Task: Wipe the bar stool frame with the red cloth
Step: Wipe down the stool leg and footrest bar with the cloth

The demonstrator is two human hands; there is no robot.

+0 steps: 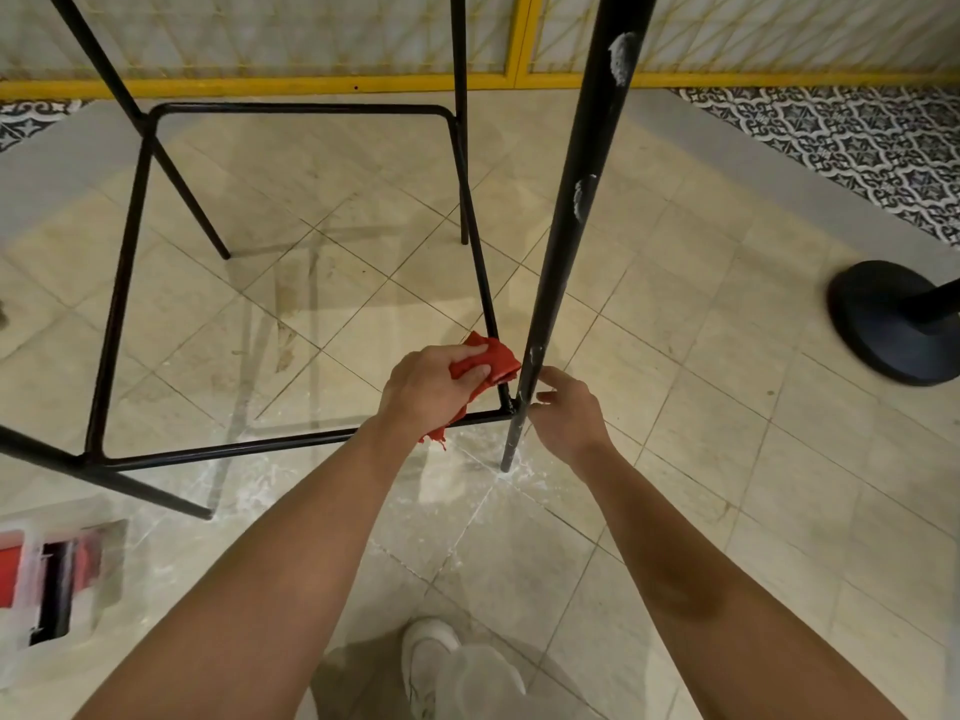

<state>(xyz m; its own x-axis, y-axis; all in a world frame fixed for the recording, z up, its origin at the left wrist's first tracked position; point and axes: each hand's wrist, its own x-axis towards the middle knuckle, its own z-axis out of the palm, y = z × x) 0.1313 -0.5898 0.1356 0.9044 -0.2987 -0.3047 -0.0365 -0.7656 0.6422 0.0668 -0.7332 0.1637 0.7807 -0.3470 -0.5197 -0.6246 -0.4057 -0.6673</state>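
My left hand (pixel 434 394) clamps the cloth (pixel 491 362) against the leg (pixel 571 200), which my right hand (pixel 569 414) pinches, probably to steady it.

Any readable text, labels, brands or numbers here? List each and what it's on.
None readable.
The bar stool frame, red cloth and floor tiles carry no lettering.
The red and white box at lower left is too blurred to show any label.
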